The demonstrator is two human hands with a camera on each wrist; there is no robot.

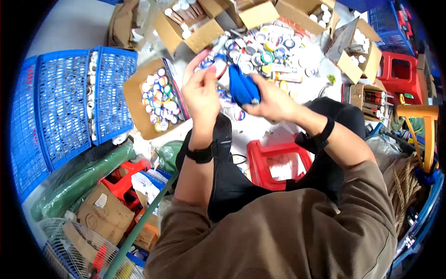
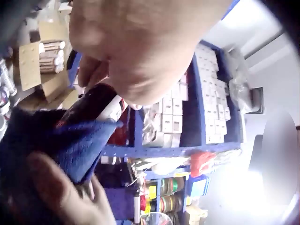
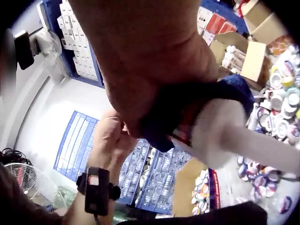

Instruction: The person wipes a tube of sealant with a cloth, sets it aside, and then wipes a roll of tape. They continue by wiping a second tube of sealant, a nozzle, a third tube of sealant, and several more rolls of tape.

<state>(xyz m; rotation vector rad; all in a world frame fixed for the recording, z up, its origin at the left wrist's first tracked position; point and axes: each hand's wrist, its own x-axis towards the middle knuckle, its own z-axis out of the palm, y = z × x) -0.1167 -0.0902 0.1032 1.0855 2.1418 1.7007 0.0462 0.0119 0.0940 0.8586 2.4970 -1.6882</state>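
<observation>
In the head view, the right hand (image 1: pixel 274 100) grips a blue cloth (image 1: pixel 244 86). Beside it, the left hand (image 1: pixel 202 95) is raised with bent fingers. A dark cylinder with a white label (image 2: pixel 89 103) shows in the left wrist view; the left hand (image 2: pixel 140 51) pinches its end. The blue cloth (image 2: pixel 84 145) lies around its other part, held by the right hand (image 2: pixel 70 197). From the right wrist, the right hand (image 3: pixel 154 70) holds the dark-looking cloth against an item with a broad white round end (image 3: pixel 218 131) and a pale rod, blurred.
Many round caps and tubes (image 1: pixel 278 51) cover the white surface ahead. A cardboard box of small caps (image 1: pixel 139 102) stands left, beside blue crates (image 1: pixel 65 102). More open boxes (image 1: pixel 209 35) line the back. A red stool (image 1: pixel 253 162) sits between the legs.
</observation>
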